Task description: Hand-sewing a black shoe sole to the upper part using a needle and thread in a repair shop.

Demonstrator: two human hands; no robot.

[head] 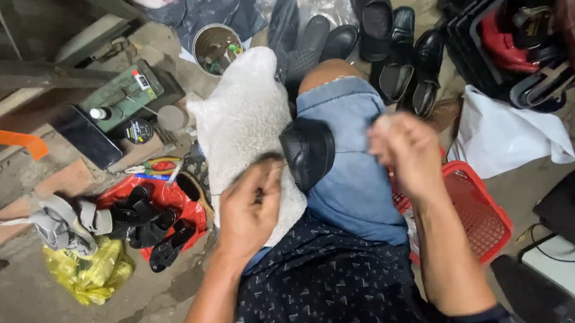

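A: While the black shoe point(308, 151) sits toe-up on my lap, at the white cloth's point(244, 124) right edge, left hand point(252, 211) pinches the cloth beside it, steadying it.
B: Right?
A: Right hand point(401, 153) raised over the red basket point(481, 217), fingers bunched; contents unclear.

Red basket point(484, 218) at right, white bag point(501, 133) beyond it. Row of black shoes point(394, 46) far centre. Tin can point(217, 48) far, left of shoes. Yellow bag point(91, 273) near left; black sandals point(154, 228) on red sheet point(168, 193) beside it.
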